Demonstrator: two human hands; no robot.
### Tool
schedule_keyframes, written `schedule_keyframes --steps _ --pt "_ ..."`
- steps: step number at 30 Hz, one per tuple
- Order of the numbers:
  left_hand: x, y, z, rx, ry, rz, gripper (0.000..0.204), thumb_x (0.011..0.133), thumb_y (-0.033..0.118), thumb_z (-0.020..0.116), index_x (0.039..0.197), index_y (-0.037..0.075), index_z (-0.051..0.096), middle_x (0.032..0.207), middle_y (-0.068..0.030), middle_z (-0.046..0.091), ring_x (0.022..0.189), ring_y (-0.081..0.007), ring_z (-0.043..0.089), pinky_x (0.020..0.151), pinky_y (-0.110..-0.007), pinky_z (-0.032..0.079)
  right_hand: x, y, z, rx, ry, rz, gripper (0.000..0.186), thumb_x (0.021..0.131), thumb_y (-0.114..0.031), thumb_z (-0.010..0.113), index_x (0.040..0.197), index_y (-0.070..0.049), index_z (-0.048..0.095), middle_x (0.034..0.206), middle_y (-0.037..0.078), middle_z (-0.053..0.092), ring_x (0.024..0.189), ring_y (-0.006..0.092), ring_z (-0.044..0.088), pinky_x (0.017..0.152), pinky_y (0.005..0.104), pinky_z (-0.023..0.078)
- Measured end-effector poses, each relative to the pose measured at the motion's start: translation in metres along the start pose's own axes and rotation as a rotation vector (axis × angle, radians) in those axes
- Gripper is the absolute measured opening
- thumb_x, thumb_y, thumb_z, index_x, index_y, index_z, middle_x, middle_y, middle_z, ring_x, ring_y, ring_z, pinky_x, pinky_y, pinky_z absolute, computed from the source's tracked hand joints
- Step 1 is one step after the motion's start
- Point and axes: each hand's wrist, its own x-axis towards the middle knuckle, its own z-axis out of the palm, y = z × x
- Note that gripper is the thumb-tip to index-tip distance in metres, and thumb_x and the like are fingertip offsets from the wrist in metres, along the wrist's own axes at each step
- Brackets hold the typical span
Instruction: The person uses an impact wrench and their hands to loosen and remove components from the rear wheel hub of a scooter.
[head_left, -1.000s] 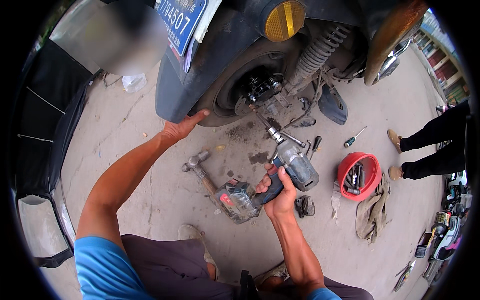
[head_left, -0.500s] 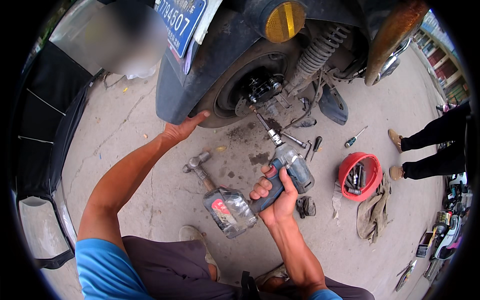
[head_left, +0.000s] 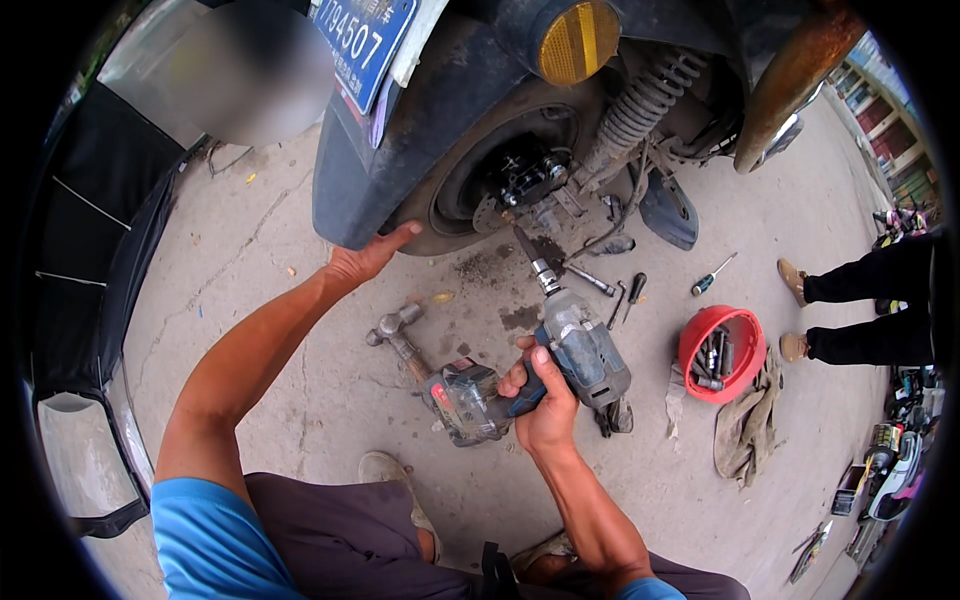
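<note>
As wrench (head_left: 590, 360) is gripped, red bowl (head_left: 748, 343) holds sockets (head_left: 711, 357).

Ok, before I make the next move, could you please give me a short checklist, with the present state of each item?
1. Right hand closed around the handle of the power tool: ok.
2. Left hand at the tyre, apart from the tool's tip: ok.
3. Tip of the extension seated on a wheel part: cannot tell; the contact is too small to see.
4. Hammer cleared from the ground: not ok; it lies there, handle partly hidden by the battery.
5. Screwdriver in the red container: not ok; it lies outside.
</note>
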Motion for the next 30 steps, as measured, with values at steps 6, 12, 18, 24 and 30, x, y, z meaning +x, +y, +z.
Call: schedule_keyframes --steps 6,12,18,24,30 --pt "0.000 -0.001 0.001 -0.050 0.004 -0.020 0.078 0.078 0.039 0.082 0.139 0.003 0.048 0.137 -0.0142 0.055 0.125 -0.0262 0.051 0.105 -0.036 0.039 0.017 -0.002 -0.028 -0.464 -0.098 -0.249 0.030 0.091 -0.021 0.068 0.109 0.002 0.059 0.073 0.005 0.058 0.066 0.0145 0.054 0.065 0.0300 0.044" --pt "0.000 -0.006 0.001 -0.009 0.015 -0.004 0.079 0.078 0.040 0.082 0.138 0.002 0.048 0.136 -0.0149 0.055 0.125 -0.0270 0.051 0.105 -0.036 0.039 0.049 -0.031 -0.057 -1.225 -0.179 -0.780 0.026 0.085 -0.009 0.075 0.108 -0.004 0.066 0.084 0.005 0.067 0.076 0.0184 0.063 0.076 0.0315 0.051" --pt "0.002 -0.009 0.004 -0.020 0.001 -0.058 0.072 0.079 0.036 0.082 0.135 0.001 0.051 0.133 -0.0143 0.057 0.123 -0.0256 0.051 0.105 -0.036 0.039 0.067 -0.075 -0.069 -1.179 -0.237 -0.571 0.022 0.080 -0.011 0.079 0.098 -0.003 0.069 0.092 0.007 0.070 0.077 0.0212 0.066 0.076 0.0308 0.052" --pt "-0.002 -0.012 0.003 -0.079 0.034 -0.033 0.069 0.080 0.031 0.081 0.134 0.001 0.051 0.133 -0.0137 0.057 0.121 -0.0251 0.052 0.105 -0.035 0.038 0.042 -0.056 -0.037 -0.879 -0.166 -0.412 0.020 0.085 -0.007 0.072 0.103 -0.002 0.066 0.078 0.007 0.064 0.072 0.0198 0.062 0.069 0.0319 0.051" --pt "-0.004 -0.011 0.006 -0.099 0.063 0.042 0.067 0.079 0.027 0.082 0.133 0.001 0.051 0.131 -0.0138 0.056 0.120 -0.0264 0.051 0.105 -0.035 0.038 0.019 -0.021 -0.014 -0.089 -0.107 0.094 0.027 0.088 -0.019 0.067 0.105 0.000 0.058 0.067 0.004 0.051 0.061 0.0183 0.050 0.064 0.0361 0.044"
